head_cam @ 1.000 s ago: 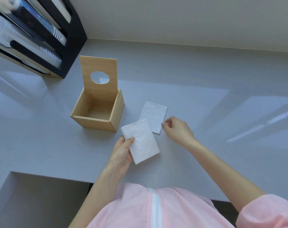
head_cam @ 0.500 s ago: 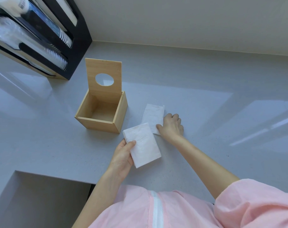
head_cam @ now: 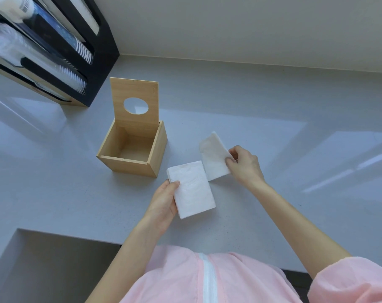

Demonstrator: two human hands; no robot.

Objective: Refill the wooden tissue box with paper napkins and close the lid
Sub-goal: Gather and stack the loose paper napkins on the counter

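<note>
The wooden tissue box [head_cam: 129, 164] stands on the grey counter with nothing visible inside it. Its lid [head_cam: 135, 92], with an oval hole, is raised upright at the back. Just right of the box, my left hand [head_cam: 164, 204] grips a white stack of paper napkins [head_cam: 191, 189] by its left edge. Behind the stack, my right hand [head_cam: 244, 165] pinches a single white napkin [head_cam: 212, 158] by its right edge, and the napkin's far end curls up off the counter.
A black and wood rack [head_cam: 43, 47] holding sleeves of cups stands at the back left, close to the box. The counter [head_cam: 273, 132] meets a pale wall behind. A recessed grey step [head_cam: 50, 265] cuts into the counter's front left.
My right hand went from pressing flat on the single napkin to pinching it and lifting its edge off the counter. The left hand still holds the stack in the same place.
</note>
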